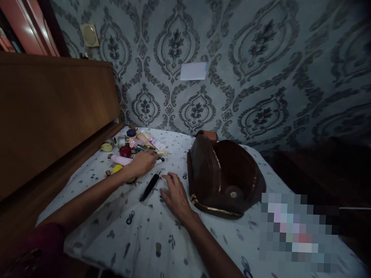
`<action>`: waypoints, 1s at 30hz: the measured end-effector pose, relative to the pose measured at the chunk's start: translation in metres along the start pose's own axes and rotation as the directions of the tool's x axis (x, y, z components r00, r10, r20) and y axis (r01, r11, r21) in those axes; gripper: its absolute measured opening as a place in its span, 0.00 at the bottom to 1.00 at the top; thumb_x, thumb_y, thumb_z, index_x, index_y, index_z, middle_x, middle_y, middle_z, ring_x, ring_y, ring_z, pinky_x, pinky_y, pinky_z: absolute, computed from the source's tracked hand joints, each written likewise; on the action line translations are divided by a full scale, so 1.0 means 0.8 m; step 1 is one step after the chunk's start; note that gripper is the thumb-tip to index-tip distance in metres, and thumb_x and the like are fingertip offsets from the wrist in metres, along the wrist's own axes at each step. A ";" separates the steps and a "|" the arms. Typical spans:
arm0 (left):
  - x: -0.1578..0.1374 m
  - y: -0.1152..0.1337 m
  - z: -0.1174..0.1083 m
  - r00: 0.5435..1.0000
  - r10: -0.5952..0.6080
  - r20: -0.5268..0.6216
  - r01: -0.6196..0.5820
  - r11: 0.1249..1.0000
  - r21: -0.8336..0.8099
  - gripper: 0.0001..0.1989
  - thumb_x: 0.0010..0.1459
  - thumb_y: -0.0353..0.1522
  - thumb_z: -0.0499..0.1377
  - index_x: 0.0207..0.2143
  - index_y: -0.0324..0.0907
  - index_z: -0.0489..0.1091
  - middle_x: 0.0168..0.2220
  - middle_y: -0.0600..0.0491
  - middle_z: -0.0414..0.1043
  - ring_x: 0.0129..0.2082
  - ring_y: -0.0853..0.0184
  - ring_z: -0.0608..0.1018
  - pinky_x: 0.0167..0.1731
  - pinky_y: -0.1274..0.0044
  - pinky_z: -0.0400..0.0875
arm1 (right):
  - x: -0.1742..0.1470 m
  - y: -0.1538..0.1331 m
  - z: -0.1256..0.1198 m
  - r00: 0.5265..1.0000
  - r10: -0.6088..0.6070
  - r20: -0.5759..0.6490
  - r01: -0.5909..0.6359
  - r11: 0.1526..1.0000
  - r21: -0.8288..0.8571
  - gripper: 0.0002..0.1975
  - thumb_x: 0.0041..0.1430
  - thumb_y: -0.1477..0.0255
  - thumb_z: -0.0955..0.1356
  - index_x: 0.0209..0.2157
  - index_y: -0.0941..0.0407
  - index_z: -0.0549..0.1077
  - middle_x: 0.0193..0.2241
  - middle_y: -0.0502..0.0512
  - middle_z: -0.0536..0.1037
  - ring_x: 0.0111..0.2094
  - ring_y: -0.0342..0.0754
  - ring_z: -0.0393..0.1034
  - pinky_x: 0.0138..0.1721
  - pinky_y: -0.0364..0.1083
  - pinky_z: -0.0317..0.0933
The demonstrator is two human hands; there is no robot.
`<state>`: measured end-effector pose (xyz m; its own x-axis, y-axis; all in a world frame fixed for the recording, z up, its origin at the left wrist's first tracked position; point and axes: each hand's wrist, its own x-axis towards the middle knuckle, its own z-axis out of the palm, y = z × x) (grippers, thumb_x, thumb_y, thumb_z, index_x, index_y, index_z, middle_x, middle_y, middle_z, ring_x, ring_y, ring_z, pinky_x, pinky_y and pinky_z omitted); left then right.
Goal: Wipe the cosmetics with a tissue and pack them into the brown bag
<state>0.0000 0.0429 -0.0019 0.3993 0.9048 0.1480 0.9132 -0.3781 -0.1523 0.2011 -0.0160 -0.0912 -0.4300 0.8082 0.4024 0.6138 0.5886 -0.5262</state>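
Observation:
My left hand reaches over a cluster of cosmetics, its fingers bent down and drawn together at the cluster's right edge; what they hold, if anything, is hidden. By it lie a pink tube, a dark red jar and a yellow round item. A slim black item with a thin metallic tip rests on the patterned cloth between my hands. My right hand is open, fingers apart, just right of that item. Right of this hand stands a brown handbag, its mouth gaping.
White patterned cloth covers the surface. A wooden cabinet borders it on the left, and a wallpapered wall rises behind. Farther back lie a blue-lidded jar and several tubes. A pixelated patch hides something at right.

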 end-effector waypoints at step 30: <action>-0.104 -0.263 0.050 0.652 -0.758 -0.031 0.602 0.541 -0.588 0.18 0.57 0.38 0.55 0.48 0.41 0.67 0.47 0.47 0.76 0.47 0.59 0.76 0.47 0.71 0.70 | 0.073 -0.004 0.078 0.986 0.042 -0.162 -0.010 0.981 0.195 0.19 0.59 0.74 0.63 0.52 0.56 0.73 0.63 0.64 0.60 0.66 0.58 0.56 0.63 0.61 0.57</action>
<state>-0.2281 0.0552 -0.0210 -0.4294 0.8701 0.2421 0.7824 0.2246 0.5808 0.1325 0.0303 -0.1130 -0.2903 0.8183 0.4961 0.4774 0.5732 -0.6660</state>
